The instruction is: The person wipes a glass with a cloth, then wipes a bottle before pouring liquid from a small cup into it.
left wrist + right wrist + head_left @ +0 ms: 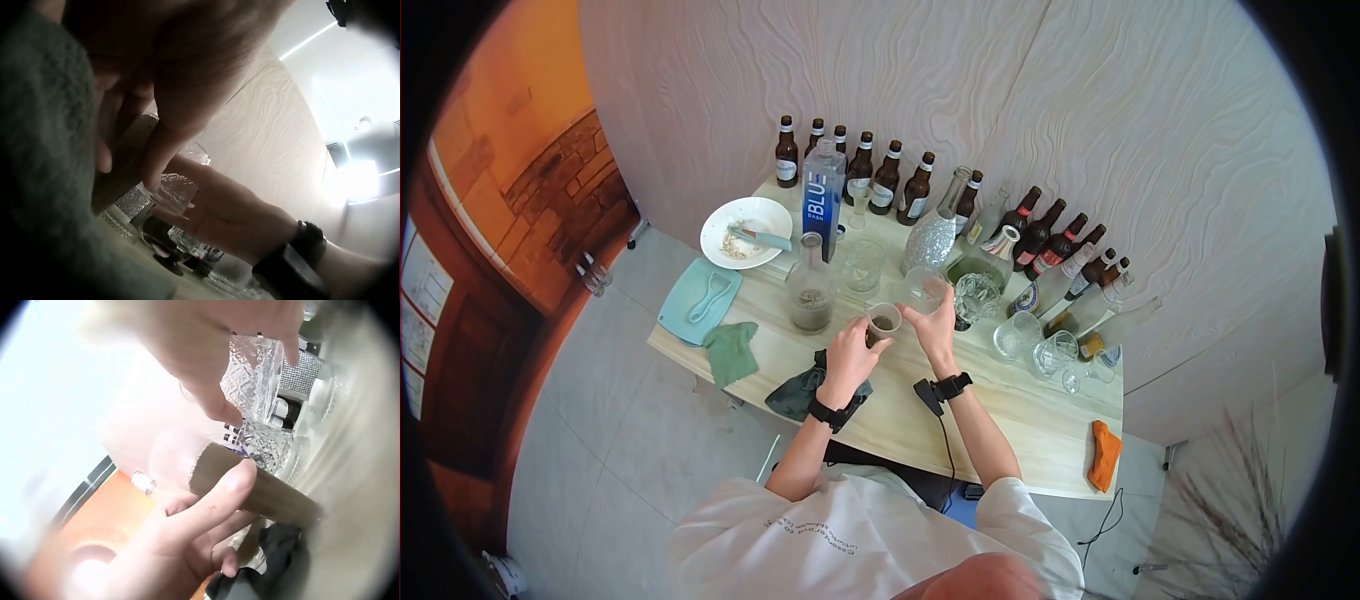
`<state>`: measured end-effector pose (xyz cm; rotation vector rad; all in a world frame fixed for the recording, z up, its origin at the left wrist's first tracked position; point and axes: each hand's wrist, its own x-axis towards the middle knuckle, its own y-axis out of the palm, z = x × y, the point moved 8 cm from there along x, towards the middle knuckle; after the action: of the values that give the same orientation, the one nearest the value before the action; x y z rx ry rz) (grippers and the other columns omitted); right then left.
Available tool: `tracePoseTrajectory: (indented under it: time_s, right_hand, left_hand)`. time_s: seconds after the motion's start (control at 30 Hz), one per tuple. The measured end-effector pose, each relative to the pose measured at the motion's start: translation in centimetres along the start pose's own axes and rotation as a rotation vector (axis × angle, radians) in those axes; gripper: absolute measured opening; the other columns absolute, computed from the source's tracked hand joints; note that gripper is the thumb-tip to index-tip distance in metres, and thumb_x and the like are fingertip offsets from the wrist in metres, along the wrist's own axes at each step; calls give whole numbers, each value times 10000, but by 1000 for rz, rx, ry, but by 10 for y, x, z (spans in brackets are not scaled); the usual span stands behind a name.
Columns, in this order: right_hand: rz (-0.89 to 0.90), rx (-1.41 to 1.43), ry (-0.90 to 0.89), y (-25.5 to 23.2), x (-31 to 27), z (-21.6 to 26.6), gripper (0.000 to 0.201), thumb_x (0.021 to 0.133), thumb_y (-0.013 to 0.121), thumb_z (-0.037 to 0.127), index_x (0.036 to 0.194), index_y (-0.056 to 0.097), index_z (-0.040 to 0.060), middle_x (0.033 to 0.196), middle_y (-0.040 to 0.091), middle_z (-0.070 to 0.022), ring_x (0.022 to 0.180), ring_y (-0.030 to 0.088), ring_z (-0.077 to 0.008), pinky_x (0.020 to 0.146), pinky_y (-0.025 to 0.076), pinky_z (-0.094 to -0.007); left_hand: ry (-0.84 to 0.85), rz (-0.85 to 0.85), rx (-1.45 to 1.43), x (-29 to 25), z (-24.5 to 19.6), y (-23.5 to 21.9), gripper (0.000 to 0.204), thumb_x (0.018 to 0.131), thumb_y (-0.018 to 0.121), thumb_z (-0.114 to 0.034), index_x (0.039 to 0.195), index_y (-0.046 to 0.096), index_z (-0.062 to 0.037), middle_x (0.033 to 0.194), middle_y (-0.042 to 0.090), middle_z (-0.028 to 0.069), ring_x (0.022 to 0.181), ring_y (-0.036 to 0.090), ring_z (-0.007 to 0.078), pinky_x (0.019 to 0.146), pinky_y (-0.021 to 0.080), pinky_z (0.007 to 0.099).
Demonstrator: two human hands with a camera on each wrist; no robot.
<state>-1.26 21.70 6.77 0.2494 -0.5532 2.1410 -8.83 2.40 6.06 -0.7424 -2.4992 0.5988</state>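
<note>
My left hand (852, 352) grips a clear glass of murky brown liquid (265, 490) near the front middle of the table. In the right wrist view the glass leans, with the thumb lying along its side. My right hand (937, 325) holds a clear cut-glass tumbler (250, 378), its patterned wall showing between thumb and fingers. The two hands are close together, the tumbler just right of and behind the brown glass. A clear bottle with greyish contents (810, 300) stands left of the left hand, and a patterned glass (861, 268) stands behind the hands.
Brown beer bottles (885, 180) line the back, with a tall blue-labelled bottle (823, 195) and a glittery silver bottle (930, 240). More glasses (1017, 337) crowd the right. At left are a white plate (772, 215), a teal board (680, 310) and cloths (732, 355). An orange cloth (1104, 455) lies front right.
</note>
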Motion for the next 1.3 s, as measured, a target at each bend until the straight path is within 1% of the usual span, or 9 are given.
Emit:
tracePoseTrajectory:
  time_s: [0.17, 0.37, 0.57, 0.77, 0.87, 0.97, 1.07, 1.17, 1.3]
  right_hand:
    - [-46, -70, 56, 9, 13, -16, 905, 718, 979, 264, 1434, 498, -12, 1346, 676, -195, 1245, 665, -350, 1069, 515, -438]
    - [-82, -88, 74, 14, 24, -44, 927, 720, 978, 281, 1444, 481, -16, 1363, 667, -208, 1270, 652, -357, 1088, 505, -444]
    - [-96, -101, 32, 16, 20, -44, 925, 723, 984, 284, 1437, 482, -24, 1363, 657, -204, 1269, 644, -368, 1098, 498, -450]
    - [-74, -151, -6, 18, 22, -41, 932, 718, 992, 290, 1429, 484, -33, 1378, 616, -205, 1291, 614, -353, 1105, 492, -450]
    - [-42, -99, 13, 19, 21, -43, 984, 720, 991, 278, 1479, 458, -47, 1435, 582, -222, 1344, 578, -360, 1145, 469, -448]
    - [-41, -159, -23, 18, 14, -50, 1066, 745, 972, 248, 1575, 375, -53, 1529, 506, -245, 1430, 506, -385, 1205, 420, -453]
    - [-61, -70, -31, 14, 1, -53, 1078, 807, 918, 197, 1639, 281, -56, 1602, 424, -262, 1494, 438, -410, 1249, 371, -458]
    - [-91, -147, -117, 1, -10, -19, 1001, 878, 842, 150, 1658, 244, -42, 1616, 403, -270, 1502, 430, -424, 1253, 362, -466]
    - [-105, -154, -191, -11, -12, 37, 838, 938, 799, 136, 1632, 354, -12, 1614, 453, -229, 1487, 479, -353, 1272, 361, -457]
  left_hand:
    - [-8, 6, 5, 0, -3, -2, 412, 878, 867, -253, 1132, 683, 15, 1134, 739, 197, 1047, 708, 428, 849, 579, 493]
    - [10, -1, 20, 0, 2, 1, 420, 879, 867, -258, 1143, 682, 11, 1133, 738, 193, 1049, 707, 429, 848, 579, 495]
    - [3, 14, 25, 0, 1, 1, 432, 884, 864, -267, 1159, 682, 11, 1147, 737, 196, 1062, 707, 425, 853, 581, 497]
    - [0, 18, 30, 0, 2, 1, 452, 882, 864, -276, 1176, 681, 14, 1169, 738, 196, 1072, 708, 425, 862, 583, 496]
    - [5, 13, 40, 1, 5, 4, 458, 881, 865, -279, 1180, 680, 15, 1172, 739, 197, 1073, 709, 425, 863, 583, 497]
    - [9, 8, 29, 1, 4, 2, 452, 881, 865, -275, 1174, 682, 16, 1169, 739, 200, 1071, 711, 425, 862, 584, 497]
    - [-6, 16, 36, 1, 2, 1, 440, 878, 868, -267, 1164, 686, 14, 1162, 739, 205, 1066, 713, 426, 861, 583, 498]
    - [-31, 24, 27, 1, -2, -2, 425, 874, 871, -255, 1153, 691, 11, 1149, 741, 208, 1055, 717, 427, 858, 582, 499]
    - [-31, 23, -11, 1, -1, -1, 412, 870, 872, -242, 1147, 695, 7, 1126, 746, 208, 1037, 720, 426, 854, 580, 500]
